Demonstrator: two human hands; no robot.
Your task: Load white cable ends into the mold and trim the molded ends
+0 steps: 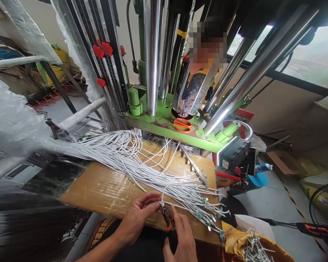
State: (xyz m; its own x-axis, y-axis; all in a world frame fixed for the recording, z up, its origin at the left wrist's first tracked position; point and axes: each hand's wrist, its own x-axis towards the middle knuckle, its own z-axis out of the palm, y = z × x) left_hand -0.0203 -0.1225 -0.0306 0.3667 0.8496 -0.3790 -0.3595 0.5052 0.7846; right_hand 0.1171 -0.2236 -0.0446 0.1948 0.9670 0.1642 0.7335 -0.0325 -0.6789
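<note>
My left hand (138, 214) pinches the end of a white cable (161, 201) at the near edge of a cardboard-covered bench (104, 189). My right hand (182, 236) grips small cutters with red and black handles (167, 216), whose jaws sit at that cable end. A large bundle of white cables (120, 153) fans across the cardboard from the left. Their ends with small green-and-metal plugs (207, 213) lie to the right of my hands.
A green press machine (166, 122) with chrome columns stands behind the bench; orange scissors (182, 125) lie on its base. A black control box (233, 154) sits at right. A bag of metal parts (253, 247) is at lower right. Another person stands behind the machine.
</note>
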